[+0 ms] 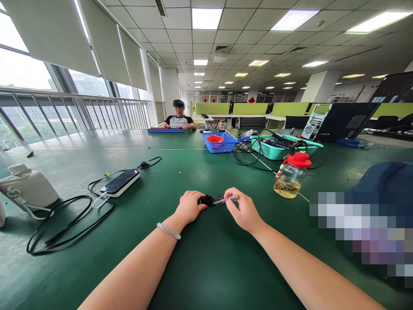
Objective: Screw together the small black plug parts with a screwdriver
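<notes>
Resting on the green tabletop (206,258), my left hand (189,206) is closed around a small black device (206,199) with a round part; its exact kind I cannot make out. My right hand (241,210) pinches a small screwdriver (232,198) with a see-through handle and a yellowish end. The screwdriver lies nearly level, its thin metal shaft pointing left at the black device. Whether the tip touches the device is too small to tell. A pale bangle circles my left wrist.
To the left lie a phone on a white power bank (121,182), looped black cable (61,234) and a beige bottle (29,187). A red-lidded jar (292,176) stands right, before a blue basket (219,143) and a teal basket (274,148). Another person (178,116) sits at the far edge.
</notes>
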{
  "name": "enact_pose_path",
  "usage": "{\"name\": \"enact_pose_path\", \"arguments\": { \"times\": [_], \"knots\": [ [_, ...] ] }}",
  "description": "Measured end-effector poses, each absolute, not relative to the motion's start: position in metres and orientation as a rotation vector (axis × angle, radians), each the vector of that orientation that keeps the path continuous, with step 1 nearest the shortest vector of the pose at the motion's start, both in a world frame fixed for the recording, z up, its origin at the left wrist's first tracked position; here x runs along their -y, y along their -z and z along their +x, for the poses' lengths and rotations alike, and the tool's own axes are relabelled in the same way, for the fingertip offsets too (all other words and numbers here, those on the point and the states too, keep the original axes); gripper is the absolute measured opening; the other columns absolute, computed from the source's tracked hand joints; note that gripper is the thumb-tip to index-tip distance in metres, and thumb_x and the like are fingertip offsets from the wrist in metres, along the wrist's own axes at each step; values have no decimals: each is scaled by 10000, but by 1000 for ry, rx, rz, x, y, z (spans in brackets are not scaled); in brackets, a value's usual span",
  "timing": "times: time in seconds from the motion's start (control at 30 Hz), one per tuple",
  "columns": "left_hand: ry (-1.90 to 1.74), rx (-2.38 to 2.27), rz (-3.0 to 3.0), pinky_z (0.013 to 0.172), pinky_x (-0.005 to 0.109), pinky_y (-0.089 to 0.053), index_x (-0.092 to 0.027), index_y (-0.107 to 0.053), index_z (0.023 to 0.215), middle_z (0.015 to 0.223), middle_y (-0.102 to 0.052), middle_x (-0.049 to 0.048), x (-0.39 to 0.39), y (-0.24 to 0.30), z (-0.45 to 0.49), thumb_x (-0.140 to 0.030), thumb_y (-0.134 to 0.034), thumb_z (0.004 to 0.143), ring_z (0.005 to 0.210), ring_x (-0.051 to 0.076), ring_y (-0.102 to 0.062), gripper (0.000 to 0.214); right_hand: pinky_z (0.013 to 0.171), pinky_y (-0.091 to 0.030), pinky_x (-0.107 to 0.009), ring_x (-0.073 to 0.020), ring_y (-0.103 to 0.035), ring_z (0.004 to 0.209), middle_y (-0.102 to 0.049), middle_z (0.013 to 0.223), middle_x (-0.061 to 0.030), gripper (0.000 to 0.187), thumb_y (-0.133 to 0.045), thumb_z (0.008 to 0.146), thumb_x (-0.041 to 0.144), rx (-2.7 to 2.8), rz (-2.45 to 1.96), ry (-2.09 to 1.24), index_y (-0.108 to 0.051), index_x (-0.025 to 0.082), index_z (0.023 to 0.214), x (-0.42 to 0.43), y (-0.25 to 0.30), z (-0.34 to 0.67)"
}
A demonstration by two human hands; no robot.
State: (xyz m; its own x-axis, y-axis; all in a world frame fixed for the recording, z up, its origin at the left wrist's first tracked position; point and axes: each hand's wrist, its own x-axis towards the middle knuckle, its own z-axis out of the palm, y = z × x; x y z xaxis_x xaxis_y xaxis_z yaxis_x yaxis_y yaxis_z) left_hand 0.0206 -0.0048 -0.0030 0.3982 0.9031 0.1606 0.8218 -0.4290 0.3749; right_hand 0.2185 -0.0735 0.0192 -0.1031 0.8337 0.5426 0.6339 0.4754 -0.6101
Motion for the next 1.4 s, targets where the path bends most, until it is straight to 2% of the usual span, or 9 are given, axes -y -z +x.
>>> {"name": "enact_pose_path", "arguments": {
  "times": [0.13, 0.4, 0.6, 0.83, 1.0, 1.13, 1.23, 1.4],
  "knots": [
    [-512, -1512, 2425, 1046, 385, -374, -231, -643, 1122, 1213, -650, 31, 4, 3, 21, -333, -662, 798, 1190, 254, -492, 340, 728, -444, -326, -214, -567, 786, -628, 754, -30, 84, -467, 827, 216, 1960, -1123, -123, -546, 243, 836, 79, -20, 213],
    [-537, -1493, 2446, 1006, 389, -400, -230, -662, 1087, 1173, -671, 33, 6, 1, 21, -331, -668, 786, 1149, 263, -519, 318, 872, -414, -397, -159, -574, 655, -667, 777, -6, 134, -451, 833, 130, 2188, -936, 86, -529, 220, 893, 82, -17, 198],
    [-515, -1490, 2441, 1015, 389, -391, -232, -654, 1097, 1176, -667, 40, 3, 3, 20, -336, -662, 792, 1166, 262, -512, 322, 748, -460, -332, -173, -584, 710, -656, 764, -11, 93, -465, 884, 210, 2068, -1155, -84, -554, 228, 863, 82, -18, 199],
    [-514, -1508, 2435, 1011, 400, -397, -226, -648, 1111, 1179, -663, 45, 3, 4, 20, -357, -673, 783, 1167, 275, -509, 354, 667, -462, -301, -195, -590, 757, -645, 724, -6, 203, -460, 916, 380, 1971, -1349, -269, -606, 240, 899, 77, -19, 210],
    [-507, -1519, 2429, 1010, 409, -398, -218, -642, 1117, 1169, -663, 56, 3, 3, 20, -356, -659, 788, 1169, 281, -509, 357, 700, -480, -318, -193, -601, 738, -658, 733, -10, 185, -542, 879, 396, 1916, -1322, -269, -637, 237, 863, 72, -18, 212],
    [-510, -1521, 2426, 1010, 408, -399, -219, -637, 1118, 1169, -660, 60, 4, 3, 20, -343, -650, 792, 1180, 278, -505, 349, 747, -510, -326, -187, -632, 778, -677, 885, -38, 148, -583, 861, 363, 1865, -1187, -263, -646, 229, 867, 68, -13, 212],
    [-524, -1519, 2435, 1003, 407, -405, -212, -636, 1114, 1155, -662, 68, 4, 4, 20, -341, -648, 791, 1171, 279, -512, 347, 767, -527, -332, -193, -650, 817, -688, 924, -35, 131, -618, 840, 341, 1833, -1142, -301, -646, 239, 917, 67, -11, 213],
    [-525, -1506, 2461, 995, 405, -412, -199, -637, 1112, 1140, -667, 70, 4, 5, 20, -344, -646, 793, 1146, 284, -523, 350, 820, -545, -339, -183, -687, 850, -705, 950, -12, 226, -612, 836, 291, 1786, -1088, -454, -613, 275, 1061, 70, -9, 211]
  ]
}}
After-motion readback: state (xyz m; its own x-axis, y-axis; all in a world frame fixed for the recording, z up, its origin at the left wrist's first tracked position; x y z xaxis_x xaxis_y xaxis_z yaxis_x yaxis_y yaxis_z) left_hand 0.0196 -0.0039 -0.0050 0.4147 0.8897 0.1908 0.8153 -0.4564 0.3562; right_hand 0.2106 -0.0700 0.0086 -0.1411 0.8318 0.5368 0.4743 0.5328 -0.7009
